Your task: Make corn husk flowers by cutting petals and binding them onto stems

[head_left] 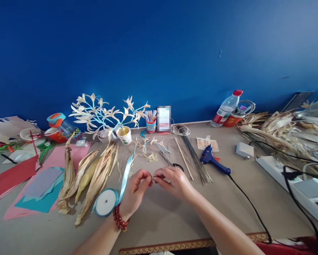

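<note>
Near the middle of the table, my left hand [138,186] and my right hand [172,179] meet fingertip to fingertip. Both pinch something small and pale that is mostly hidden by the fingers. A blue ribbon roll [106,202] lies beside my left wrist, its loose strip running up past that hand. Scissors [171,162] lie just beyond my right hand. Small husk flowers with blue stems [145,144] rest on the table above both hands. Dried corn husks [97,177] lie to the left.
Cups [124,135] hold husk-flower branches [106,112] at the back. Right of my hands lie dark wires [196,159], a blue glue gun [214,161] with its cord and a white power strip [281,184]. A bottle [225,109] stands behind. Coloured paper [43,184] lies left.
</note>
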Action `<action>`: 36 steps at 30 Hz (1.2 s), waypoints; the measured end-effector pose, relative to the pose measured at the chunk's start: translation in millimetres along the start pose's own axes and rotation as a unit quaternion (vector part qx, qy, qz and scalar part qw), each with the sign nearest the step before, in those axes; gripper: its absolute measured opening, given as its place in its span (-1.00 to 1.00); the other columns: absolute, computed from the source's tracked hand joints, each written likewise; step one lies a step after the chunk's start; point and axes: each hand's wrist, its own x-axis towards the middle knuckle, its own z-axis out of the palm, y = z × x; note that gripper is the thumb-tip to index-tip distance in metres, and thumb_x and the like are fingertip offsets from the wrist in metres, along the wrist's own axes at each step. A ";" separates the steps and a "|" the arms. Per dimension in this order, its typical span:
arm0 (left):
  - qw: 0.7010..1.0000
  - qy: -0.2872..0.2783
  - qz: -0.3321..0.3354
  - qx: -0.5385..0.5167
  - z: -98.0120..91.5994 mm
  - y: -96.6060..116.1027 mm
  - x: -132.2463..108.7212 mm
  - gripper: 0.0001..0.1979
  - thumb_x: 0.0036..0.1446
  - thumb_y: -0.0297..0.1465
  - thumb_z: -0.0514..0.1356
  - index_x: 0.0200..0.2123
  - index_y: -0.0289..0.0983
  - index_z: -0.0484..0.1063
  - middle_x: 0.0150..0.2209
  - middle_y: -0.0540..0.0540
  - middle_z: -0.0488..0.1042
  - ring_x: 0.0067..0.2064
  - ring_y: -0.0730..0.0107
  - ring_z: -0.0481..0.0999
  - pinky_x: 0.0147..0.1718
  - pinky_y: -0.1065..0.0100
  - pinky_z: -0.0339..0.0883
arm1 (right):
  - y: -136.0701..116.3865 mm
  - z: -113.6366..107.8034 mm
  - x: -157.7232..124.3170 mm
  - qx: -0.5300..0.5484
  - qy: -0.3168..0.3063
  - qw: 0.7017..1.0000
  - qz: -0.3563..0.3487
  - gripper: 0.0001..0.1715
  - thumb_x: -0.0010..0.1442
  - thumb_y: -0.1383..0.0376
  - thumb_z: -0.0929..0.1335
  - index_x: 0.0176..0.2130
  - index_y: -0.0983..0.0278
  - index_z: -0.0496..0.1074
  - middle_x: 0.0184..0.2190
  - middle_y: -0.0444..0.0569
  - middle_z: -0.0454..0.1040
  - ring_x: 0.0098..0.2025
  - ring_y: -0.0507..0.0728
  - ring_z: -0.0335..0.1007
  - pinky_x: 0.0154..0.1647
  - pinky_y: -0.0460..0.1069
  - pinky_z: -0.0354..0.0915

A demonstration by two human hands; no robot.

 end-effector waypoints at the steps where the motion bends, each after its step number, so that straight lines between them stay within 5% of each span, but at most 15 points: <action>1: 0.999 0.010 0.024 0.035 0.0 0.0 -0.2 -0.80 0.34 -0.33 0.07 -0.34 -0.26 0.36 -0.39 -0.03 0.40 -0.30 0.38 0.41 -0.26 0.38 0.30 | 0.1 0.6 -0.1 0.001 -0.003 1.000 0.009 -0.87 0.34 0.27 0.32 -0.23 0.23 0.47 -0.40 -0.07 0.59 -0.41 0.05 0.45 -0.36 -0.10 0.25; 8: 0.932 0.062 0.203 0.293 0.0 -0.8 1.4 -0.85 0.26 -0.53 0.11 -0.19 -0.19 0.40 -0.25 -0.05 0.53 -0.15 0.29 0.50 0.10 0.15 0.26 | -1.3 1.9 1.6 0.011 -0.012 0.997 0.069 -0.89 0.30 0.29 0.34 -0.26 0.24 0.47 -0.42 -0.07 0.57 -0.43 0.05 0.45 -0.39 -0.11 0.25; 16: 0.903 0.087 0.239 0.347 1.3 0.4 2.0 -0.84 0.20 -0.59 0.14 -0.25 -0.21 0.41 -0.34 -0.01 0.55 -0.25 0.33 0.52 0.15 0.08 0.24 | -5.6 7.4 2.0 0.059 -0.012 0.991 0.117 -0.88 0.27 0.26 0.34 -0.30 0.25 0.46 -0.42 -0.07 0.56 -0.42 0.05 0.46 -0.39 -0.13 0.30; 20: 0.951 0.074 0.174 0.246 3.5 -1.7 2.3 -0.88 0.23 -0.51 0.13 -0.34 -0.23 0.43 -0.36 -0.03 0.53 -0.26 0.35 0.51 -0.02 0.22 0.36 | 8.6 -8.2 2.4 0.086 0.020 0.984 0.153 -0.77 0.26 0.14 0.35 -0.32 0.25 0.45 -0.46 -0.07 0.53 -0.42 0.07 0.47 -0.39 -0.11 0.33; 23: 0.982 0.061 0.096 0.149 6.6 -5.9 3.2 -0.87 0.25 -0.42 0.15 -0.35 -0.24 0.46 -0.32 -0.08 0.51 -0.24 0.33 0.51 -0.22 0.35 0.38 | 29.4 -36.4 10.2 0.020 0.074 0.967 0.243 -0.64 0.36 0.09 0.22 -0.26 0.27 0.44 -0.40 -0.02 0.56 -0.39 0.10 0.51 -0.36 -0.07 0.38; 26: 0.996 0.050 0.030 0.068 10.0 -11.5 3.9 -0.83 0.23 -0.32 0.19 -0.37 -0.26 0.49 -0.32 -0.07 0.49 -0.27 0.35 0.48 -0.29 0.39 0.34 | 50.3 -58.4 27.9 -0.241 -0.049 0.911 0.330 -0.66 0.39 0.18 0.18 -0.12 0.22 0.48 -0.26 -0.03 0.60 -0.22 0.13 0.54 -0.24 -0.06 0.37; 31: 0.992 0.042 -0.088 -0.076 13.3 -19.4 5.4 -0.75 0.12 -0.19 0.28 -0.35 -0.28 0.52 -0.40 -0.03 0.49 -0.34 0.41 0.42 -0.33 0.42 0.27 | 79.0 -53.0 72.1 -0.315 -0.161 0.853 0.385 -0.76 0.32 0.24 0.32 -0.22 0.34 0.53 -0.19 0.07 0.57 -0.12 0.21 0.51 -0.16 0.03 0.40; 36: 0.978 0.077 -0.115 -0.154 12.4 -23.5 10.7 -0.73 -0.04 -0.19 0.37 -0.39 -0.29 0.53 -0.43 -0.02 0.51 -0.36 0.42 0.41 -0.31 0.41 0.26 | 94.2 -36.9 115.7 -0.336 -0.258 0.798 0.429 -0.63 0.34 0.20 0.36 0.08 0.31 0.38 0.05 0.06 0.43 -0.02 0.19 0.45 -0.03 0.18 0.43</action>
